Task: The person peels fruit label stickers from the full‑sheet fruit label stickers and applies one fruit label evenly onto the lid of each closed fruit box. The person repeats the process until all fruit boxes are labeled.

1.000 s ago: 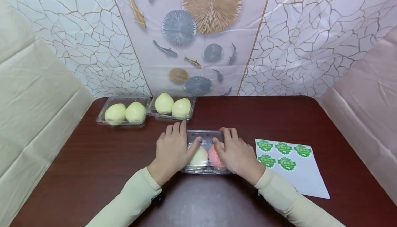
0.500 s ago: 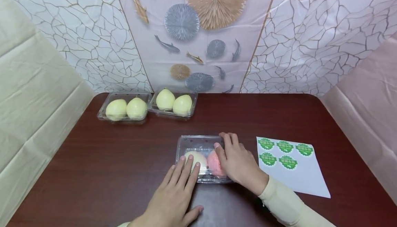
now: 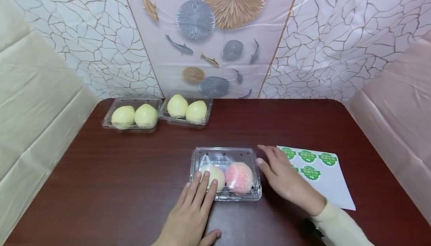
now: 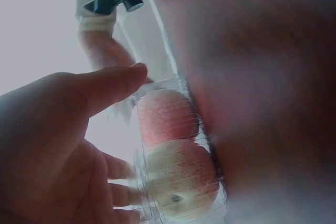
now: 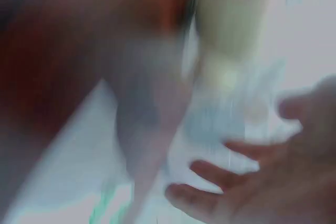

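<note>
A clear plastic clamshell box (image 3: 223,153) sits closed at the middle of the table. Inside it lie two peaches, a pink one (image 3: 240,178) on the right and a cream one (image 3: 217,175) on the left. The left hand (image 3: 186,216) rests its straight fingers on the lid's near left part, over the cream peach. Just off the box's right side is the right hand (image 3: 286,177), holding nothing, its fingers loosely extended. A white sheet (image 3: 333,190) with several green round stickers (image 3: 310,172) lies to the right, partly hidden behind that hand. The right wrist view is badly blurred.
Two clear boxes stand at the table's back left, the left box (image 3: 106,120) and the right box (image 3: 209,111), each with two pale yellow round fruits. A patterned cloth (image 3: 208,51) hangs behind the table.
The left hand has gone from the box's left side to its near left top. The right hand has let go of the box and moved right towards the sticker sheet. The box sits slightly nearer.
</note>
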{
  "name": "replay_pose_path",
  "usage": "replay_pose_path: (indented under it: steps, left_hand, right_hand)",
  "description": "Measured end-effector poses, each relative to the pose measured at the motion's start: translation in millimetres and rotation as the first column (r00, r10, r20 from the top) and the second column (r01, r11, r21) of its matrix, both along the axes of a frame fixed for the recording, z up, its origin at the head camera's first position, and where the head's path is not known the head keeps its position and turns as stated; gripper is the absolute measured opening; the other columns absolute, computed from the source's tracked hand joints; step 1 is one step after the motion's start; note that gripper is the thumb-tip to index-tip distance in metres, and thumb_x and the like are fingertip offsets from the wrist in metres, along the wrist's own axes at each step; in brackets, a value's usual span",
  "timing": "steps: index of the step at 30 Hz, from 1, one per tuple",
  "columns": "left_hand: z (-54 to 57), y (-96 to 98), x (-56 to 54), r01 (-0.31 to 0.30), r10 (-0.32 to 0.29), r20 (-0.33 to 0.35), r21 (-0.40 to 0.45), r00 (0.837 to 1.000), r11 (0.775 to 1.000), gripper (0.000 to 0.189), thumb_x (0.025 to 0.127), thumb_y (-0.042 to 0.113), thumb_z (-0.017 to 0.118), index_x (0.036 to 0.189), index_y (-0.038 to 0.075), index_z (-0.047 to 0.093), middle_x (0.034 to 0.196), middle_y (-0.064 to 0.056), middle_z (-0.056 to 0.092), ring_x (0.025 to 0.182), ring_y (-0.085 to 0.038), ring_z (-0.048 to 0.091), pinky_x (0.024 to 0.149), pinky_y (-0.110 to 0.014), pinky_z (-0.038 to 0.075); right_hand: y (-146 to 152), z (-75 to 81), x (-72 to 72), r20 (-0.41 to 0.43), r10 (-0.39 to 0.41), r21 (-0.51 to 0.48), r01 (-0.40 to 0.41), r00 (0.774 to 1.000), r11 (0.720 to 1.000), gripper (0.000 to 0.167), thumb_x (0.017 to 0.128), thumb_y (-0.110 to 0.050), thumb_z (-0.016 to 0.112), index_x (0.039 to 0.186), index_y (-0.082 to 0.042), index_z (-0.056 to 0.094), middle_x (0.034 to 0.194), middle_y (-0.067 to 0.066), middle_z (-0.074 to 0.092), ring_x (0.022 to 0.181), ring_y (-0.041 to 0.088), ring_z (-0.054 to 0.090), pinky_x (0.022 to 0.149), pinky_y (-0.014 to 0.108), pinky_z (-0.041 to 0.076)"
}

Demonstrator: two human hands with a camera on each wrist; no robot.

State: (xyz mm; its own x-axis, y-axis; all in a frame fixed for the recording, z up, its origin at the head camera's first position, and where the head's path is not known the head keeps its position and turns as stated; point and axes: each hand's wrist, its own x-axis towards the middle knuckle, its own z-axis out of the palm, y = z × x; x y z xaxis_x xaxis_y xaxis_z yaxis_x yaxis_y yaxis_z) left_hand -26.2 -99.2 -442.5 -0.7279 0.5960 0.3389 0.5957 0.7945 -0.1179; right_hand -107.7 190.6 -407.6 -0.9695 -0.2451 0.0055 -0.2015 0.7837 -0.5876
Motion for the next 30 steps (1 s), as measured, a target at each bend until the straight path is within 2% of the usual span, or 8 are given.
replay_pose_path:
  steps: [4,6,13,17,21,25,27,30]
  left_hand:
    - [-3.5,2.7,1.8,0.005,-0.005,-0.025,0.017,1.000,1.000,0.118,0.074,0.077,0.078,0.158,0.002,0.041,0.165,-0.023,0.039,0.151,-0.040,0.039,0.112,-0.048,0.046]
    - [-3.0,3.0,1.4,0.008,-0.008,-0.015,0.017,1.000,1.000,0.115,0.077,0.075,0.077,0.158,0.002,0.041,0.165,-0.023,0.038,0.152,-0.040,0.038,0.113,-0.048,0.046]
    - [-2.7,3.5,0.6,-0.006,0.006,0.017,0.038,1.000,0.999,0.110,0.083,0.069,0.076,0.161,0.002,0.036,0.167,-0.022,0.035,0.154,-0.038,0.034,0.115,-0.050,0.044]
    - [-4.1,4.5,-0.1,-0.014,0.014,-0.011,0.040,1.000,0.999,0.111,0.081,0.071,0.076,0.160,0.003,0.038,0.167,-0.021,0.036,0.154,-0.037,0.036,0.117,-0.048,0.040]
    - [-6.4,5.7,-1.0,-0.017,0.019,-0.033,0.047,0.999,0.999,0.112,0.079,0.071,0.077,0.159,0.003,0.041,0.166,-0.021,0.037,0.154,-0.036,0.035,0.118,-0.046,0.035]
    - [-9.3,6.2,-0.1,-0.025,0.028,-0.057,0.047,0.998,0.999,0.113,0.077,0.073,0.077,0.159,0.003,0.041,0.166,-0.020,0.039,0.153,-0.036,0.036,0.118,-0.045,0.033]
    - [-11.1,6.5,0.5,-0.023,0.026,-0.068,0.046,0.997,0.999,0.114,0.076,0.073,0.076,0.159,0.003,0.041,0.166,-0.020,0.039,0.153,-0.036,0.037,0.118,-0.044,0.031]
    - [-11.7,6.7,-0.3,-0.017,0.020,-0.072,0.047,0.997,0.999,0.116,0.075,0.072,0.078,0.160,0.003,0.039,0.166,-0.020,0.037,0.154,-0.036,0.036,0.119,-0.043,0.027]
  right_hand:
    - [37,3.2,7.0,0.084,-0.023,0.180,0.008,0.996,0.984,0.062,0.112,-0.035,0.054,0.157,0.004,0.038,0.154,0.039,0.038,0.144,0.060,0.032,0.109,0.076,0.035]
    - [47,3.5,13.3,0.126,-0.048,0.218,0.020,0.991,0.976,0.066,0.110,-0.037,0.056,0.157,0.005,0.037,0.153,0.040,0.038,0.142,0.062,0.034,0.106,0.076,0.037]
    - [51,-8.7,26.8,0.053,-0.109,0.274,0.091,0.993,0.957,0.077,0.104,-0.036,0.067,0.157,0.009,0.034,0.159,0.040,0.028,0.145,0.063,0.025,0.108,0.079,0.032]
    - [50,-14.0,25.0,0.101,-0.105,0.341,0.064,0.989,0.938,0.076,0.102,-0.035,0.070,0.156,0.008,0.038,0.159,0.038,0.033,0.144,0.063,0.030,0.105,0.077,0.037]
    - [52,-15.0,25.4,0.080,-0.031,0.314,0.005,0.996,0.949,0.060,0.101,-0.028,0.073,0.145,0.007,0.055,0.141,0.029,0.058,0.133,0.054,0.051,0.105,0.069,0.043]
    - [49,-15.1,26.7,0.050,0.055,0.217,-0.065,0.997,0.974,0.051,0.097,-0.022,0.078,0.139,0.003,0.062,0.119,0.012,0.069,0.116,0.037,0.065,0.098,0.057,0.053]
    - [48,-14.8,27.6,0.049,0.047,0.186,-0.056,0.998,0.981,0.055,0.096,-0.024,0.080,0.142,0.000,0.061,0.117,0.007,0.068,0.113,0.032,0.063,0.092,0.054,0.054]
    - [48,-15.8,27.9,0.001,-0.016,0.201,0.015,1.000,0.979,0.066,0.094,-0.027,0.082,0.147,0.002,0.055,0.120,0.013,0.065,0.112,0.034,0.056,0.090,0.055,0.052]
